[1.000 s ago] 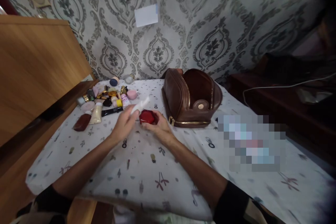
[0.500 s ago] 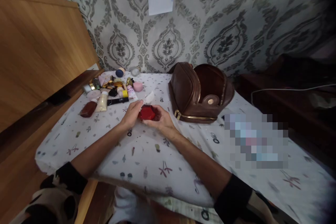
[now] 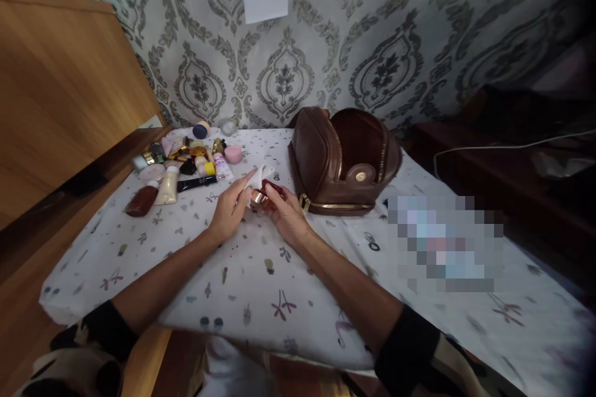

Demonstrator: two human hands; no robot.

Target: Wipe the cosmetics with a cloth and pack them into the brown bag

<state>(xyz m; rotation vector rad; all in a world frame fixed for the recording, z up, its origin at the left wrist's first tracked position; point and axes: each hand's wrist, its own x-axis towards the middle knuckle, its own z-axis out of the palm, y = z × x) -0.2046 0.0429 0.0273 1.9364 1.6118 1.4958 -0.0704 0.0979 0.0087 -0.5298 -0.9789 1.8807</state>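
Observation:
Over the middle of the patterned sheet, my right hand (image 3: 289, 216) is closed round a small dark red bottle (image 3: 274, 187) with a shiny metallic cap (image 3: 257, 197). Its kind looks like a perfume bottle, partly covered by my fingers. My left hand (image 3: 229, 208) pinches a white tissue (image 3: 261, 175) and presses it against the cap end. To the right of my hands stands a brown leather bag (image 3: 313, 158), its top unzipped and gaping.
Left of my hands lie several cosmetics, among them a cream tube (image 3: 168, 186), a dark red bottle (image 3: 142, 200), a black tube (image 3: 200, 182) and a pink jar (image 3: 233, 154). A wooden cabinet (image 3: 69, 87) borders the left. A blurred patch (image 3: 444, 245) covers something at right.
The red bottle has turned in my right hand, so its metallic cap now faces my left hand. The tissue has come up against the cap. The view has shifted slightly right.

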